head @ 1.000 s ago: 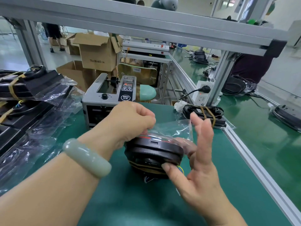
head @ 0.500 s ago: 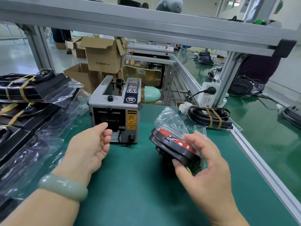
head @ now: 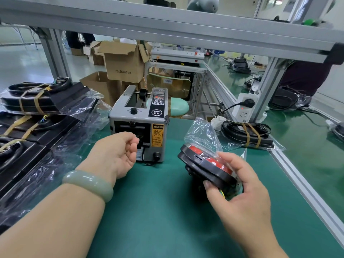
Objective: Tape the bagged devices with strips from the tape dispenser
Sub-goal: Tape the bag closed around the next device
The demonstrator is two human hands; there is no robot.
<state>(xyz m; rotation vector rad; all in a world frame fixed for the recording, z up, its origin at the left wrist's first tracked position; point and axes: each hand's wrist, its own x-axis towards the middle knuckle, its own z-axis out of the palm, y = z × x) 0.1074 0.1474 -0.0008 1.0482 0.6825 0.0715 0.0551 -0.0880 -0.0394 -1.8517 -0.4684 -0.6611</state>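
Now, the round black device (head: pixel 202 165) with a red face, loose in its clear plastic bag (head: pixel 201 135), was gripped at its near edge by the right hand (head: pixel 242 189), thumb and fingers curled round it. It was held tilted, low over the green bench mat (head: pixel 158 211), right of the grey box-shaped tape dispenser (head: pixel 137 125). The left hand (head: pixel 115 153) was held at the dispenser's front outlet, fingers loosely curled; whether a strip was pinched could not be told.
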